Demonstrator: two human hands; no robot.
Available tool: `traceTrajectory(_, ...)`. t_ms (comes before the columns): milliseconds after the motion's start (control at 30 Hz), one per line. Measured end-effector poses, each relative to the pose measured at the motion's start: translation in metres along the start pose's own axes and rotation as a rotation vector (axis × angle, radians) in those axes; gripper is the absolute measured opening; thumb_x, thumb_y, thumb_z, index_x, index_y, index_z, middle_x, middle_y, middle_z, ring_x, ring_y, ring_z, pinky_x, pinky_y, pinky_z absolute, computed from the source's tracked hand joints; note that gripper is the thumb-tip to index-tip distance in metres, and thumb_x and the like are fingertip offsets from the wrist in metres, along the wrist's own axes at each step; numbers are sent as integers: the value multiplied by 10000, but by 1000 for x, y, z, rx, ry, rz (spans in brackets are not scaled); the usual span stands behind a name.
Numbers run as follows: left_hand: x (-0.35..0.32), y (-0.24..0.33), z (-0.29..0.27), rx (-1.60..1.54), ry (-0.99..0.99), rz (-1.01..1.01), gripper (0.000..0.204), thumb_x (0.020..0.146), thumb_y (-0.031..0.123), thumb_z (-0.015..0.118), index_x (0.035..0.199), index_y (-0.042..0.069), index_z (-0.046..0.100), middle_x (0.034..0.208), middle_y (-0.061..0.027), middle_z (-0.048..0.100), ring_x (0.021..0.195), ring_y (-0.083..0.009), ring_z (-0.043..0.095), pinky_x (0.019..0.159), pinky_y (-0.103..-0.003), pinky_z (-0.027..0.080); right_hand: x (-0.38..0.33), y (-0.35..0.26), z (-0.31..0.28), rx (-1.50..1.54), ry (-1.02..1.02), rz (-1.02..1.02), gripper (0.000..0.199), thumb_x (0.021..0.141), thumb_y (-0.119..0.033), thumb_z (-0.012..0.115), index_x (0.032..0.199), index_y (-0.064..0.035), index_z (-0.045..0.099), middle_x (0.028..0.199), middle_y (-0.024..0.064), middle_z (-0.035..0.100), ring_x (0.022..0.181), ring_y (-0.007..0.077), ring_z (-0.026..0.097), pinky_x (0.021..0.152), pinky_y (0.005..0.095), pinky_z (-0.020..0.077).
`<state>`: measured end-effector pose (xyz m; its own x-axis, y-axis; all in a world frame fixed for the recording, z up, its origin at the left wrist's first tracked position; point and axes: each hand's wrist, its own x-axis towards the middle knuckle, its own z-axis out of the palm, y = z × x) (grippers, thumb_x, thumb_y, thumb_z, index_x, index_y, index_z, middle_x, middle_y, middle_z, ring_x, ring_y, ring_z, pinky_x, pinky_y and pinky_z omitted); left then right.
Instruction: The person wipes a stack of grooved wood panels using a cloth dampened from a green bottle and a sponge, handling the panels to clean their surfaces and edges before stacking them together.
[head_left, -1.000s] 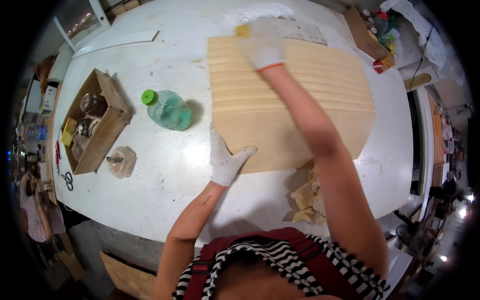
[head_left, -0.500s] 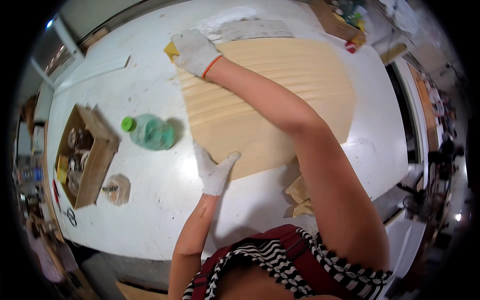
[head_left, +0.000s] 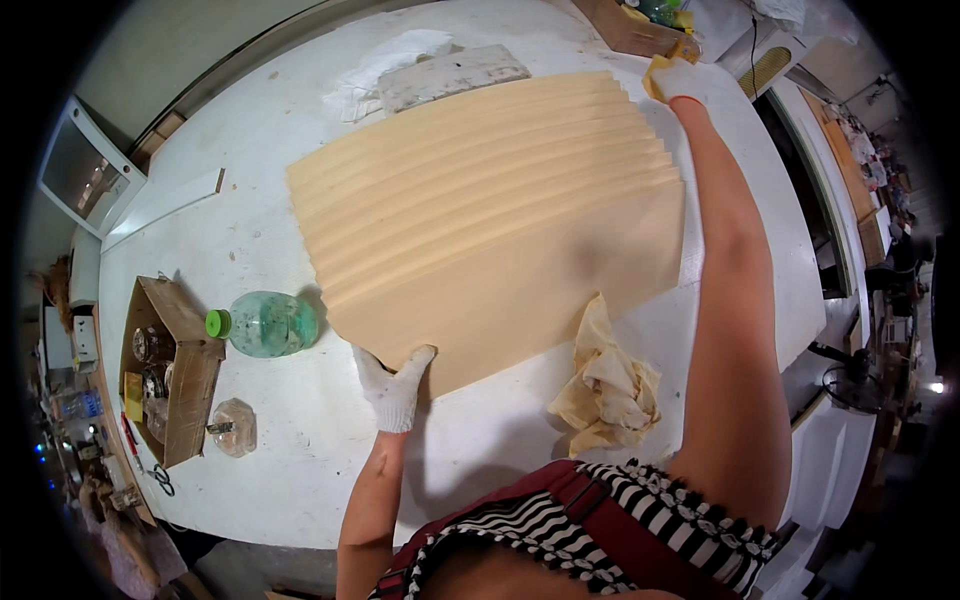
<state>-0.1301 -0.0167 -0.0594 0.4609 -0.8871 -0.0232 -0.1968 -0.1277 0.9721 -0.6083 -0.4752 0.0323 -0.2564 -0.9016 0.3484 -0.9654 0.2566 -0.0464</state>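
Tan thin sheets (head_left: 480, 240) lie fanned out on the white table, their overlapping edges forming long ridges across the far part. My left hand (head_left: 390, 385), in a white knit glove, grips the near left corner of the sheets, thumb on top and fingers underneath, out of sight. Past the far right corner of the sheets, my right hand (head_left: 688, 82), also gloved, is closed on a yellow sponge-like pad (head_left: 656, 78). That hand is off the sheets, near a cardboard box. To the right of the near edge lies a crumpled yellowish cloth (head_left: 607, 390).
A green-capped bottle (head_left: 270, 324) lies left of the sheets. Farther left are a cardboard box (head_left: 195, 390) of jars, a small clear container (head_left: 234, 428) and scissors (head_left: 160, 480). A whitish slab (head_left: 450, 78) lies beyond the sheets, and another cardboard box (head_left: 625, 30) at the far right.
My right hand has swept from the far left corner of the sheets to beyond their far right, with the pad in it. My left hand keeps its hold on the near corner.
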Motion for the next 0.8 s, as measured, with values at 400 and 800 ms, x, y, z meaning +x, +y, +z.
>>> traceTrajectory(400,0,-13,-7,-57,-35,77,808,650,108,854,1315,-19,414,1198,-153,521,1090,-274,523,966,-378,430,-188,-185,-22,350,305,-516,481,909,-461,522,1145,-48,595,1011,235,635,959,411,595,821,504,479)
traceTrajectory(800,-4,-3,-11,-28,-29,72,819,669,97,847,1345,-30,401,1246,-164,512,1128,-272,510,999,-360,410,-378,-409,-135,968,-55,-953,362,807,-312,644,1025,-31,578,925,220,616,913,389,602,810,450,506)
